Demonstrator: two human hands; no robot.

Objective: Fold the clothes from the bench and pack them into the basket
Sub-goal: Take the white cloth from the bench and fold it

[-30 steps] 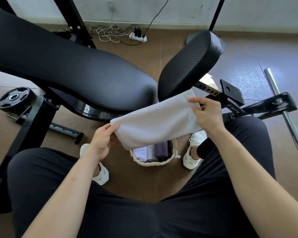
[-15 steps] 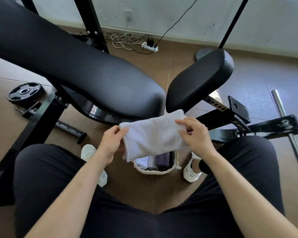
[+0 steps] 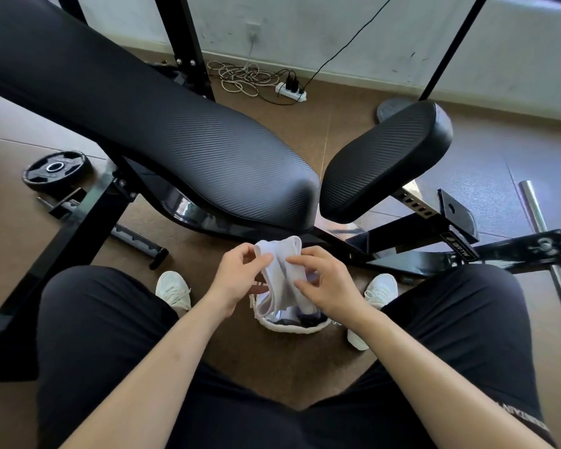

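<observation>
A white folded cloth point(image 3: 284, 273) hangs upright between my hands, its lower end reaching into the small woven basket point(image 3: 292, 328) on the floor between my feet. My left hand point(image 3: 237, 278) pinches the cloth's left edge near the top. My right hand point(image 3: 324, 281) grips its right side with curled fingers. Folded clothes, white and dark, show inside the basket, partly hidden by the cloth and my hands. The black padded bench point(image 3: 162, 131) stretches across the upper left with nothing lying on it.
The bench's smaller seat pad point(image 3: 386, 160) and its black steel frame point(image 3: 434, 251) stand just beyond the basket. A weight plate point(image 3: 55, 168) lies on the floor at left. A power strip point(image 3: 290, 89) with coiled cables sits by the wall. My white shoes point(image 3: 172, 288) flank the basket.
My hands came together and moved down, folding the spread cloth into a narrow bundle and lowering it toward the basket. The view tilted slightly upward.
</observation>
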